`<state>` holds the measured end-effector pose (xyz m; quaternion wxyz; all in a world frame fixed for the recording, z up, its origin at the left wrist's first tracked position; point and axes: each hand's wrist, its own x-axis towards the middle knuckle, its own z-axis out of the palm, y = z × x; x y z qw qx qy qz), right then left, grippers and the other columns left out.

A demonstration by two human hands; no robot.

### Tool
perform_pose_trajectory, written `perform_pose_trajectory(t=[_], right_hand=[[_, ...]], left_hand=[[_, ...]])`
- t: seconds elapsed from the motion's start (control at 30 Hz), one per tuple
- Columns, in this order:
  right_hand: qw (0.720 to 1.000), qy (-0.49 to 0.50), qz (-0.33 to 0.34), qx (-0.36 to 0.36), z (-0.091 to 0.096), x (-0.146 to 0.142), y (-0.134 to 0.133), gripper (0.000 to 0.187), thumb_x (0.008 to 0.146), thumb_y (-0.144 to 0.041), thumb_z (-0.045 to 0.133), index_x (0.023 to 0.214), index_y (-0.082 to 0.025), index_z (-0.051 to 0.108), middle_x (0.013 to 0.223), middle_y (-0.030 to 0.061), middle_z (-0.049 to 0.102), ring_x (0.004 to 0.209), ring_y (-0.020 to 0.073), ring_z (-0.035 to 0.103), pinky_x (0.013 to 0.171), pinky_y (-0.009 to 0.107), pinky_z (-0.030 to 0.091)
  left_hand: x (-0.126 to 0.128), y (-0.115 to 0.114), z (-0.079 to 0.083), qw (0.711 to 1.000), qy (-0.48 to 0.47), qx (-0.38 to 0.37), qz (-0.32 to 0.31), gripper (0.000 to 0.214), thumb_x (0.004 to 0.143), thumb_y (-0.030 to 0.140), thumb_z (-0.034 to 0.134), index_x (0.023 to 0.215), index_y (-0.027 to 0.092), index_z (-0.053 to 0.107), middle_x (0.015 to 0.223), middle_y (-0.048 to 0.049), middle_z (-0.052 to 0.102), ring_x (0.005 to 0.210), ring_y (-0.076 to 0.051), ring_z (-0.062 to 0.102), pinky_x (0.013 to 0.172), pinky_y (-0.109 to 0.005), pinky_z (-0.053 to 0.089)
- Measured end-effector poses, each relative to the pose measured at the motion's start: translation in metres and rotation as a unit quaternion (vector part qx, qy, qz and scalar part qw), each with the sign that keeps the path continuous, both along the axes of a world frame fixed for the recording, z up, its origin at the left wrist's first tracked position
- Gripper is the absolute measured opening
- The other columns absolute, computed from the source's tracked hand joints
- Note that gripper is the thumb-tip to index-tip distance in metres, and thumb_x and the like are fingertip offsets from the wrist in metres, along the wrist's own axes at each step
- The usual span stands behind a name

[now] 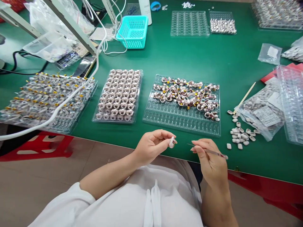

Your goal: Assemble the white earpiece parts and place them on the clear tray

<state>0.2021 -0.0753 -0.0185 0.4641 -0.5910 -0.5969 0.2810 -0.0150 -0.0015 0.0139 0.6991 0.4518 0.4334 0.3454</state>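
My left hand (151, 145) pinches a small whitish plastic housing (171, 142) between thumb and fingertips, and a dark reddish bit shows on its side. To its right, my right hand (210, 154) grips tweezers (216, 153) like a pen. Their fine tip points left toward the housing, with a gap between them. Just beyond the hands lies a clear tray (181, 121) with jumbled whitish housings (187, 94) bearing yellow and dark red bits. A second tray (116, 96), left of it, holds rows of similar pale housings.
Loose pale caps (242, 135) lie right of my right hand, near a bag of parts (262, 107) and a wooden stick (245, 97). Stacked filled trays (47, 101) stand at left, crossed by a white cable (61, 108). A turquoise basket (133, 31) sits farther back.
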Motion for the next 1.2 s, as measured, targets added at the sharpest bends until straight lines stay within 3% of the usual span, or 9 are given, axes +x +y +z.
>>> perform_pose_trajectory(t=[0.1, 0.2, 0.3, 0.83, 1.2], right_hand=[[0.992, 0.122, -0.003, 0.010, 0.006, -0.006, -0.007, 0.022, 0.094, -0.013, 0.060, 0.108, -0.025, 0.072, 0.106, 0.0051, 0.065, 0.088, 0.0182, 0.071, 0.076, 0.035, 0.063], [0.968, 0.248, 0.000, 0.044, 0.012, -0.017, -0.010, 0.027, 0.093, -0.009, 0.058, 0.111, -0.024, 0.071, 0.108, 0.0053, 0.063, 0.087, 0.0179, 0.073, 0.077, 0.035, 0.067], [0.953, 0.300, 0.018, 0.047, 0.013, -0.027, -0.009, 0.026, 0.094, -0.009, 0.058, 0.112, -0.023, 0.071, 0.106, 0.0064, 0.064, 0.089, 0.0192, 0.073, 0.076, 0.037, 0.069], [0.935, 0.352, -0.008, 0.035, 0.007, -0.046, 0.001, 0.021, 0.094, -0.011, 0.059, 0.105, -0.023, 0.072, 0.101, 0.0054, 0.066, 0.084, 0.0173, 0.073, 0.072, 0.034, 0.069], [0.914, 0.405, -0.036, -0.001, 0.004, -0.051, 0.004, 0.013, 0.094, -0.019, 0.063, 0.100, -0.024, 0.074, 0.096, 0.0033, 0.068, 0.080, 0.0164, 0.075, 0.071, 0.032, 0.068]], left_hand=[[-0.001, -0.002, -0.004, 0.998, 0.024, 0.061, 0.010, 0.011, 0.084, 0.017, 0.069, 0.092, 0.011, 0.074, 0.083, -0.0079, 0.078, 0.071, -0.013, 0.071, 0.072, -0.022, 0.059], [-0.001, -0.004, -0.007, 0.992, 0.051, 0.110, 0.023, 0.012, 0.085, 0.014, 0.067, 0.094, 0.011, 0.074, 0.087, -0.0093, 0.078, 0.074, -0.014, 0.072, 0.073, -0.023, 0.059], [-0.001, -0.005, -0.008, 0.987, 0.063, 0.144, 0.024, 0.014, 0.086, 0.014, 0.065, 0.096, 0.010, 0.075, 0.089, -0.0103, 0.079, 0.076, -0.015, 0.073, 0.075, -0.024, 0.060], [0.000, -0.006, -0.012, 0.976, 0.079, 0.203, 0.024, 0.015, 0.089, 0.014, 0.063, 0.098, 0.011, 0.075, 0.090, -0.0117, 0.077, 0.078, -0.017, 0.071, 0.075, -0.028, 0.059], [0.002, -0.008, -0.010, 0.980, 0.079, 0.178, 0.044, 0.014, 0.088, 0.015, 0.064, 0.096, 0.013, 0.076, 0.088, -0.0084, 0.078, 0.075, -0.015, 0.073, 0.074, -0.024, 0.060]])
